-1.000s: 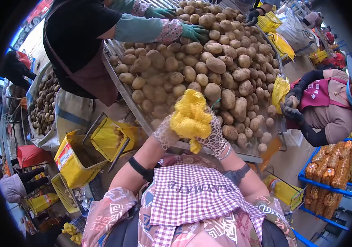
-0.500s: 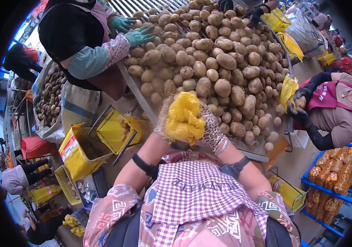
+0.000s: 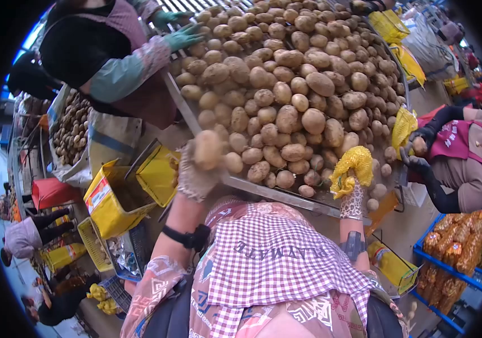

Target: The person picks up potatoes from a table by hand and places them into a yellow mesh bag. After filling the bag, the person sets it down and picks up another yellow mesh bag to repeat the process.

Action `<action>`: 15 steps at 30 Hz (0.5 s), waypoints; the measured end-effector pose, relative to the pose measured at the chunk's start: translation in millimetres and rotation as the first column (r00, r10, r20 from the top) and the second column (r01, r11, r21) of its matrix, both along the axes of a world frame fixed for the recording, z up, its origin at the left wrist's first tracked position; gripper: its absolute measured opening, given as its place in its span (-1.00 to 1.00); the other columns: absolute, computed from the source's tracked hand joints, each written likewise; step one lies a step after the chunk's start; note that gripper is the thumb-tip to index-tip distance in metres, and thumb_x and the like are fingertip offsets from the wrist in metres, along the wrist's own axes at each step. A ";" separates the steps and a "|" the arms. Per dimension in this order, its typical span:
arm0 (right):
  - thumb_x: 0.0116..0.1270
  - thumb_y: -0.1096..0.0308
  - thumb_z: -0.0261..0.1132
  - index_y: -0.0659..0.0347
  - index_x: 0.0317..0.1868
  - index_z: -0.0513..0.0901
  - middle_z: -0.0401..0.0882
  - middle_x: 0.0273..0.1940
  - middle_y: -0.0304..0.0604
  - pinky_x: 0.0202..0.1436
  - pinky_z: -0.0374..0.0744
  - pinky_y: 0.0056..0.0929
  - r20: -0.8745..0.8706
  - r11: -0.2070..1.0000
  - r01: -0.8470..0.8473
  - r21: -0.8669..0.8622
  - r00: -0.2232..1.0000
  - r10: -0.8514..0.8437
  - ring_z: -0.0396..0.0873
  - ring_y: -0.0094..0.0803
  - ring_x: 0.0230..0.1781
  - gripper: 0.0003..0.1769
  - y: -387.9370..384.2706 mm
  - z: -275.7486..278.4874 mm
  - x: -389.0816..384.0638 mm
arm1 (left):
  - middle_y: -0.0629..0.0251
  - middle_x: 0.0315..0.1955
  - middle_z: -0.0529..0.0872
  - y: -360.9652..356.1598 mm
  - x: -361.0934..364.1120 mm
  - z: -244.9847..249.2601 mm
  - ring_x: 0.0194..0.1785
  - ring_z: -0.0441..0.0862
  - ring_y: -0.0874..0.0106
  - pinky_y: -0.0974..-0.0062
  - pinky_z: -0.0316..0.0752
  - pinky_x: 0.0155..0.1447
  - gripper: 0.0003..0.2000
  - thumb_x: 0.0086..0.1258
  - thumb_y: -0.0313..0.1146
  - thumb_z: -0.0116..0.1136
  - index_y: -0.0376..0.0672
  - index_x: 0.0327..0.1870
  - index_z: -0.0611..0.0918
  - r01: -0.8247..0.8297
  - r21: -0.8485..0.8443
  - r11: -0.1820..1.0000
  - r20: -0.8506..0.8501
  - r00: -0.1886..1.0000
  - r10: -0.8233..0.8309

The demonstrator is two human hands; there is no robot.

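My left hand (image 3: pixel 191 176), in a pale glove, is closed around a potato (image 3: pixel 209 150) that is smeared by motion. It hangs near the front left edge of the sorting table. A bunched yellow mesh bag (image 3: pixel 354 169) is in my right hand (image 3: pixel 352 198), which wears a leopard-print glove. That hand is over the table's front right side, with its fingers partly hidden by the bag. A large heap of potatoes (image 3: pixel 286 119) covers the table beyond both hands, up to the metal rim (image 3: pixel 277 194).
To the left, a co-worker's green-gloved hand (image 3: pixel 183 37) reaches to the heap. At right, another person's dark-gloved hands (image 3: pixel 415 160) hold a potato. Yellow crates (image 3: pixel 118 197) stand at lower left. A blue rack (image 3: pixel 449 270) with filled orange net bags is at lower right.
My hands, earlier together on the yellow mesh bag, have parted. The right hand has carried the bag rightward; the left has moved left and now holds a potato.
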State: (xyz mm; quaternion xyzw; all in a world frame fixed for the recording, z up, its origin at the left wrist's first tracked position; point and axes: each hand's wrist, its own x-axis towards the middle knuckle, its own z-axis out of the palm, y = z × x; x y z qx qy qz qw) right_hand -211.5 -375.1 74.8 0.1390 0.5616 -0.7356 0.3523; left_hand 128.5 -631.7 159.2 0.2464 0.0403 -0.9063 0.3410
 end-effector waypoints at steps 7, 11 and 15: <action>0.15 0.50 0.44 0.19 0.20 0.45 0.55 0.05 -0.18 0.07 0.59 -0.29 -0.115 0.984 0.176 -0.012 0.978 -0.176 0.56 -0.33 0.00 -0.41 59.5 0.6 0.2 | 0.19 -0.01 0.59 -80.5 141.4 -128.7 0.00 0.56 0.19 0.17 0.54 0.04 -0.63 0.29 -0.19 0.21 -0.06 0.10 0.54 -0.259 -0.047 0.965 0.848 0.500 0.176; 0.14 0.50 0.44 0.20 0.20 0.45 0.54 0.05 -0.17 0.07 0.59 -0.30 -0.201 0.976 0.219 -0.021 0.955 -0.218 0.56 -0.32 0.00 -0.41 70.0 6.7 8.4 | 0.08 0.05 0.57 -84.2 93.2 -109.5 0.11 0.54 0.23 0.28 0.44 0.21 -0.59 0.30 -0.40 0.18 -0.23 0.18 0.48 0.627 -0.539 0.563 0.702 -0.036 0.711; 0.13 0.50 0.45 0.22 0.21 0.43 0.53 0.07 -0.15 0.10 0.58 -0.29 -0.313 0.976 0.218 0.004 0.927 -0.206 0.55 -0.31 0.02 -0.38 56.0 38.1 28.6 | 0.05 0.18 0.50 -28.6 -86.3 9.6 0.28 0.41 0.16 0.28 0.30 0.37 -0.50 0.18 -0.42 0.24 -0.23 0.20 0.47 0.840 -0.470 -0.273 0.461 0.497 0.735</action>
